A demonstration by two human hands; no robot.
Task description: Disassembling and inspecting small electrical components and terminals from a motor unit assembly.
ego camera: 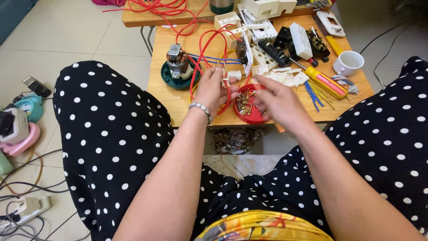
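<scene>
Pinching a small white connector [233, 76] on red wire [203, 44], the left hand [213, 89] has its grip pressed together just left of the red lid of screws [250, 111]. Over that lid hovers the right hand [278, 100], grip loosely spread. Beyond the lid on the tabletop [165, 96] lie a motor [177, 60], white switch parts [285, 78] and a yellow screwdriver [325, 82].

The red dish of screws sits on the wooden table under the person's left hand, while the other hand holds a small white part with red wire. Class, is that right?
Not quite. In the head view the red dish of screws on the wooden table lies under the right hand; the left hand holds the small white part with red wire.
</scene>
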